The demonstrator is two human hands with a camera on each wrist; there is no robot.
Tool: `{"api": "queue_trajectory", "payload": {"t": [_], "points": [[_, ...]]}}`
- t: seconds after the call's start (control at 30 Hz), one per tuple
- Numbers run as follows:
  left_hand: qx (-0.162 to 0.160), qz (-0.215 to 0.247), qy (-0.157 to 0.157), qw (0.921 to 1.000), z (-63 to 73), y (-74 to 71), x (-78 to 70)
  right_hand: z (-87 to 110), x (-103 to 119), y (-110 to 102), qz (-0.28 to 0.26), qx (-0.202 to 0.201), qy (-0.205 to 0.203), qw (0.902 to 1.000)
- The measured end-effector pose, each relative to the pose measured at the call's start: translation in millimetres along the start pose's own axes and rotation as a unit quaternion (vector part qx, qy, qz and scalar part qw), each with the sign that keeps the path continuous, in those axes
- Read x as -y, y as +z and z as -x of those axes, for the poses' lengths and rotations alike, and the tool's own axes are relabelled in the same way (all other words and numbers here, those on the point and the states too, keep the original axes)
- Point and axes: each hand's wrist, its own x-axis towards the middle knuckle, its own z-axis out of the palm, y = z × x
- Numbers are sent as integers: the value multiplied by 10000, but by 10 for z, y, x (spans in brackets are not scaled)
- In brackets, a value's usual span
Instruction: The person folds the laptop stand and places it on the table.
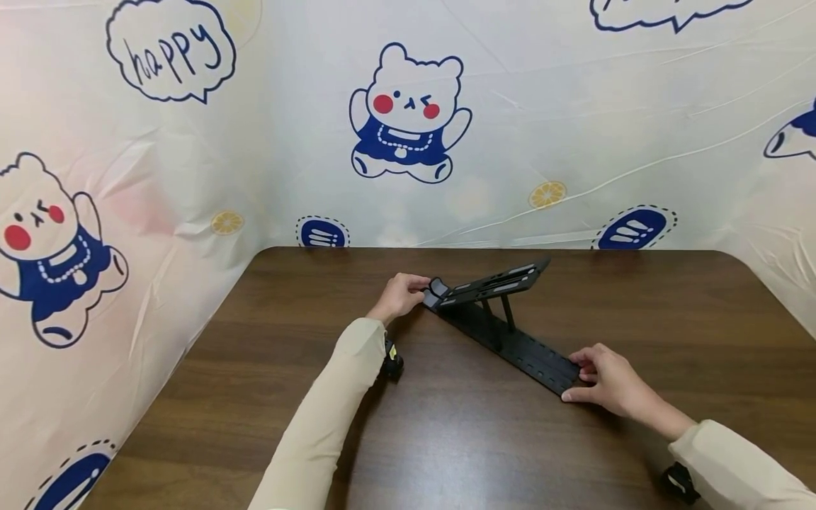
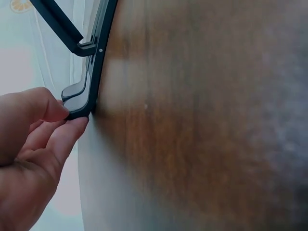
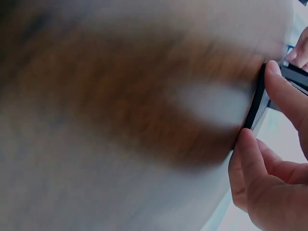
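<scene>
A black folding laptop stand (image 1: 532, 358) lies diagonally across the table, its long flat base down and its upper plate (image 1: 494, 281) propped up at a slant on thin legs. At the far left end, my left hand (image 1: 398, 296) pinches the grey-padded curved lip; the left wrist view shows thumb and fingers on that lip (image 2: 77, 102). My right hand (image 1: 608, 382) holds the near right end of the base, thumb at one corner and fingers at the other. In the right wrist view that end edge (image 3: 255, 103) shows between thumb and fingertips.
The brown wooden table (image 1: 446, 439) has rounded far corners. Behind it and at both sides hangs a pale curtain (image 1: 510, 142) printed with cartoon bears. Black wrist devices (image 1: 393, 360) sit under both cream sleeves.
</scene>
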Motion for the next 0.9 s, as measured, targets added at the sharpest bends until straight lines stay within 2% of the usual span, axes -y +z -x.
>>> {"api": "queue_trajectory", "payload": {"t": [0.13,0.4,0.7,0.9], "points": [[114,63,44,9999,-73,25,11,38,54,30,57,-38,99,9999],[119,273,104,9995,-193,88,37,93,136,132,-87,-286,-142,9995],[-111,323,-168,9993,-265,140,38,116,230,215,-522,1,-381,9979],[-513,316,-268,9978,-322,227,2,131,311,268,-926,171,-508,9943]]}}
